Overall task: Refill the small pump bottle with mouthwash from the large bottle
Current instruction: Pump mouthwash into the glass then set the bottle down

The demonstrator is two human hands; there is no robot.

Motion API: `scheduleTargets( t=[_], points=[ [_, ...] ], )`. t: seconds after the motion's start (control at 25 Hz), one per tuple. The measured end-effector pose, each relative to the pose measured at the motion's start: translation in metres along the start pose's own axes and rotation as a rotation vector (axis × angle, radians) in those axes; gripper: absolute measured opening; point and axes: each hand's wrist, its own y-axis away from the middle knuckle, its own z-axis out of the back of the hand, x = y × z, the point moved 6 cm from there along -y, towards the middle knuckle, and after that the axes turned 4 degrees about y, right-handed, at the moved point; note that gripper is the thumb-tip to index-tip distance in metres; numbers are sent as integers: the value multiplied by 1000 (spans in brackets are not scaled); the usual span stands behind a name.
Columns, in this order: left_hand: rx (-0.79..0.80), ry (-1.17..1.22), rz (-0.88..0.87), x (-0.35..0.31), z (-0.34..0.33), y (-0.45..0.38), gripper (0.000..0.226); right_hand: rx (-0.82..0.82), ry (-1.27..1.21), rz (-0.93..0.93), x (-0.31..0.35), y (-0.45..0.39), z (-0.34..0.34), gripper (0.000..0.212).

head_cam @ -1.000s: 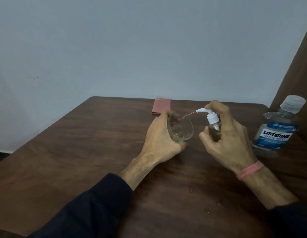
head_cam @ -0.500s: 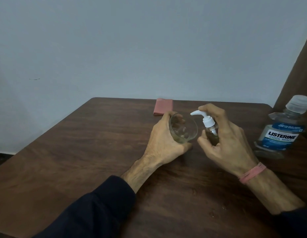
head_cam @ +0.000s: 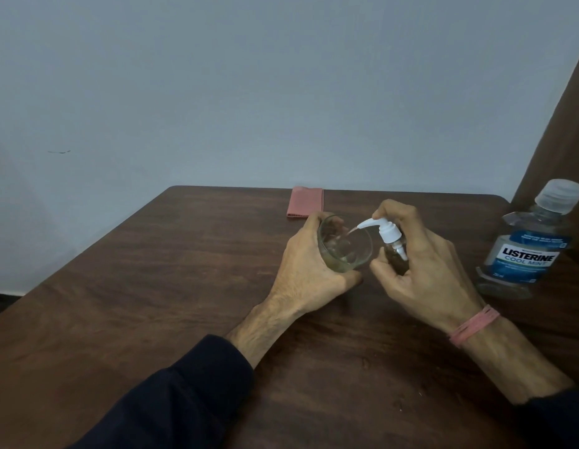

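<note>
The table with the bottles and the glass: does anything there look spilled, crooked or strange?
No spill shows on the table. One oddity: the right hand aims the small pump bottle into a tilted glass gripped by the left hand, while the large bottle stands capped.

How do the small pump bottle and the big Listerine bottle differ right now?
The small pump bottle is gripped in the right hand and tilted; the Listerine bottle stands untouched on the table. The pump bottle has a white nozzle head, the Listerine bottle a clear cap and blue label. Both are see-through.
</note>
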Motion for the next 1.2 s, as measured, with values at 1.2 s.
scheduleTargets(
  t=[1.2],
  points=[
    [44,-16,97,8,-5,7,93,47,-261,-255,-47,11,4,61]
  ],
)
